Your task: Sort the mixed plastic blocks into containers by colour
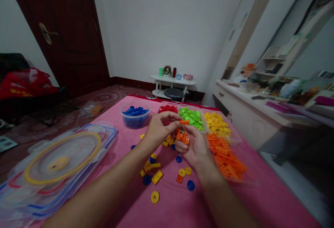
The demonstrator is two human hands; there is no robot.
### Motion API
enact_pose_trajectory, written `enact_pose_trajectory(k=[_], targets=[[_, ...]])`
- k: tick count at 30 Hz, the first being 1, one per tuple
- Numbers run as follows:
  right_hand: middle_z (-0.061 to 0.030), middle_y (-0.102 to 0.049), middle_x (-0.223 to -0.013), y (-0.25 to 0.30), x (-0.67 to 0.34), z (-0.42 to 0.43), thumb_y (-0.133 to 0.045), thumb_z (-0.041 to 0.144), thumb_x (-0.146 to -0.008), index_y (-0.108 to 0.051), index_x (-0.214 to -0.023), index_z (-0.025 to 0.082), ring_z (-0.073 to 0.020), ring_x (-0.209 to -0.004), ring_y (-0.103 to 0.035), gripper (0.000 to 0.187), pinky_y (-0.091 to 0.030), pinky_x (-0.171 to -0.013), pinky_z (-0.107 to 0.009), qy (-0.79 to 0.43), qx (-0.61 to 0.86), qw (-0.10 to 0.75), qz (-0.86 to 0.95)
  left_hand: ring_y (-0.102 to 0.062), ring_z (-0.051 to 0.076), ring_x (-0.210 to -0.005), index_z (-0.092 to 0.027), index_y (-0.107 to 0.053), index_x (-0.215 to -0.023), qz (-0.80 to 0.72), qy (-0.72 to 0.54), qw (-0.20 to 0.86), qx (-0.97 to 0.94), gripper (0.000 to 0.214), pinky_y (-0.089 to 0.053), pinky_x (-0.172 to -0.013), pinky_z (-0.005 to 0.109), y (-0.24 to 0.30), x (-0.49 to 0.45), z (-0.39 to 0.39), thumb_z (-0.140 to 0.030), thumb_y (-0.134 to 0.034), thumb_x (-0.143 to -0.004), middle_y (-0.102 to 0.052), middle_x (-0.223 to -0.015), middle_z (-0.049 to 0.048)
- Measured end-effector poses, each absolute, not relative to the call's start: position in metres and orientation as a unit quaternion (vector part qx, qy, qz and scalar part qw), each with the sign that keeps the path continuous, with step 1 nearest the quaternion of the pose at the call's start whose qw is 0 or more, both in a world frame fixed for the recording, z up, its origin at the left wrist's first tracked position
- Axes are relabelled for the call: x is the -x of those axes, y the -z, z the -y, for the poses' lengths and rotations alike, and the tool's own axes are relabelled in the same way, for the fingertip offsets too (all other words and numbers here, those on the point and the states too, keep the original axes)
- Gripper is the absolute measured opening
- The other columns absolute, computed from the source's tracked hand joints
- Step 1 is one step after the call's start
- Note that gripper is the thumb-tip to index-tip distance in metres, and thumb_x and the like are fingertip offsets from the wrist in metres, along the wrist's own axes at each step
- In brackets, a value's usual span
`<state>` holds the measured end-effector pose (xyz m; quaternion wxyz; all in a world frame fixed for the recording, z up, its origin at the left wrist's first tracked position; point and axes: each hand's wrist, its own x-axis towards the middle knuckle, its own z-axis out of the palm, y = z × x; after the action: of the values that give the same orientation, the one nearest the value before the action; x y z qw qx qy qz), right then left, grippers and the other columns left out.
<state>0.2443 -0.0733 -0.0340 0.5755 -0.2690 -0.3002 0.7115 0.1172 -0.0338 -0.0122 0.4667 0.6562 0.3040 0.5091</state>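
Both hands meet above the pink-covered table. My right hand (pixel 195 149) curls around a small assembly of orange building bricks (pixel 184 138). My left hand (pixel 163 127) reaches in from the left, its fingers closed on a flat orange brick (pixel 184 122) at the top of that assembly. Whether this brick is joined to the rest I cannot tell. Below the hands lie loose yellow bricks (pixel 157 177), blue wheels (pixel 191 185), yellow rings (pixel 154 197) and one small orange brick (pixel 179 178). My fingers partly hide the assembly.
Beyond the hands stand a round tub of blue bricks (pixel 135 116) and clear boxes of red (pixel 168 108), green (pixel 191 117), yellow (pixel 217 125) and orange bricks (pixel 225 158). Stacked clear lids (pixel 62 165) lie at the left. A cluttered white dresser (pixel 245 106) flanks the right side.
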Motion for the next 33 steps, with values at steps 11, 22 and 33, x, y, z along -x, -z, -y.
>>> enact_pose_trajectory(k=[11,22,33], targets=[[-0.0004,-0.059,-0.060,0.029,-0.251,0.069,-0.042,0.034,-0.086,-0.056,-0.079,0.015,-0.0026,-0.032,-0.032,0.025,-0.020,-0.031,-0.012,-0.713,0.262,0.614,0.215,-0.062,0.017,-0.098,-0.018,-0.070,-0.087,-0.312,-0.499,0.259,-0.766,0.020,-0.048,-0.094,0.033,0.027,-0.112,0.037,-0.011,-0.055,-0.076,-0.070,-0.099,0.0047],[0.0037,-0.048,-0.043,-0.010,-0.367,0.088,-0.065,0.035,-0.067,-0.060,-0.061,0.017,-0.0061,-0.035,-0.035,0.020,-0.019,-0.036,-0.019,-0.235,0.666,0.515,0.486,-0.062,0.017,-0.094,-0.021,-0.070,-0.098,-0.270,-0.293,0.298,-0.867,0.023,-0.047,-0.087,0.032,0.054,-0.123,0.047,-0.018,-0.058,-0.078,-0.070,-0.102,0.0038],[-0.0002,-0.057,-0.049,-0.001,-0.344,0.085,-0.070,0.026,-0.064,-0.068,-0.059,0.020,-0.0121,-0.049,-0.048,0.008,-0.028,-0.049,-0.024,-0.133,0.689,0.286,0.652,-0.055,0.023,-0.100,-0.020,-0.069,-0.095,-0.161,-0.104,0.181,-0.965,0.042,-0.044,-0.082,0.030,0.062,-0.124,0.070,-0.033,-0.082,-0.057,-0.061,-0.107,0.0078]])
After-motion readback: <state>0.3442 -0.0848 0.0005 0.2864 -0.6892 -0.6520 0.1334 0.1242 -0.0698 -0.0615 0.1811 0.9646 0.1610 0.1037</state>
